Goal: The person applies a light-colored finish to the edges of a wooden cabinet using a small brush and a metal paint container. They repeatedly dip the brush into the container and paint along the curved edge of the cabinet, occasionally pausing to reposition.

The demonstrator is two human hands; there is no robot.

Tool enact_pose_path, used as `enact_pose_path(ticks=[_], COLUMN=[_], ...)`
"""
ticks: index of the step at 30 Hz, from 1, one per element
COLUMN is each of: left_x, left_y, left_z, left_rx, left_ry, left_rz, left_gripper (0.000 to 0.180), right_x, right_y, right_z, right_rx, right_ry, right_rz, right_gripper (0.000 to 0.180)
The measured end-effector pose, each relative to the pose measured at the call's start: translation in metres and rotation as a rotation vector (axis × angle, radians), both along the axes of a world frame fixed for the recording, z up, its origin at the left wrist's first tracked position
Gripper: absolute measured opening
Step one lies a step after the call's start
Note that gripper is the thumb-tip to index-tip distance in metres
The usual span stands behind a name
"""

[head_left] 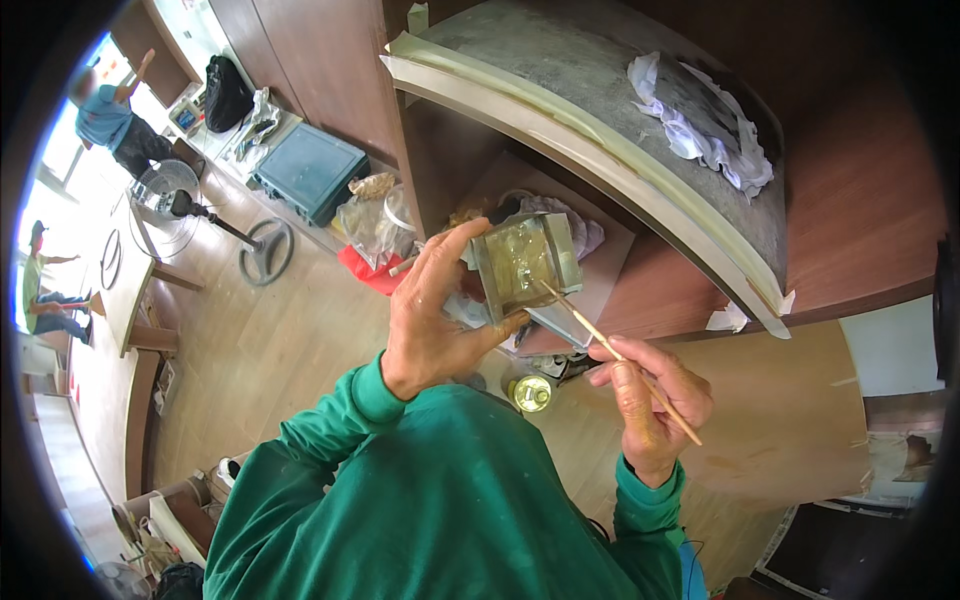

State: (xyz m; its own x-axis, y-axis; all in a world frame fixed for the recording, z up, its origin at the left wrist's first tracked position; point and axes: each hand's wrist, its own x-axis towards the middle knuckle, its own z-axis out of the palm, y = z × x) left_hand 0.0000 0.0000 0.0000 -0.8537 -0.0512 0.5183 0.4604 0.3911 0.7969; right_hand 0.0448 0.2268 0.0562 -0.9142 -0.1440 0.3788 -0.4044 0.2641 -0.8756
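My left hand grips a small square tub by its sides, fingers on the far left and thumb along the near edge. The tub is tilted toward me, and a clear yellowish, wet-looking substance lines its inside. Between the thumb and fingers of my right hand is a thin wooden stick, its far tip at the tub's inside; whether that tip bears bristles is too small to tell. Beyond the tub, a curved grey panel has masking tape along its front edge.
Crumpled white paper lies on the panel. A brown wooden cabinet surrounds it. Below stands an open tin. A teal case, plastic bags and a pedestal fan are at left, with two people farther off.
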Motion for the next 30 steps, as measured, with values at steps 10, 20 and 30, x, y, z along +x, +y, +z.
enact_pose_path(ticks=[10, 20, 30], left_x=[-0.006, -0.008, 0.002], left_y=[0.005, 0.011, 0.004], left_z=[-0.003, 0.003, -0.006], left_rx=[0.149, 0.138, 0.128], left_ry=[-0.026, -0.038, -0.111], left_rz=[-0.039, -0.085, -0.106], left_gripper=[0.09, 0.089, 0.091], right_x=[0.016, 0.014, 0.009], right_y=[0.003, 0.011, 0.066], right_z=[-0.004, -0.002, 0.047], right_rx=[0.06, 0.021, -0.217], right_ry=[0.055, 0.138, 0.293], right_rz=[-0.045, -0.03, -0.271], right_gripper=[0.019, 0.018, 0.016])
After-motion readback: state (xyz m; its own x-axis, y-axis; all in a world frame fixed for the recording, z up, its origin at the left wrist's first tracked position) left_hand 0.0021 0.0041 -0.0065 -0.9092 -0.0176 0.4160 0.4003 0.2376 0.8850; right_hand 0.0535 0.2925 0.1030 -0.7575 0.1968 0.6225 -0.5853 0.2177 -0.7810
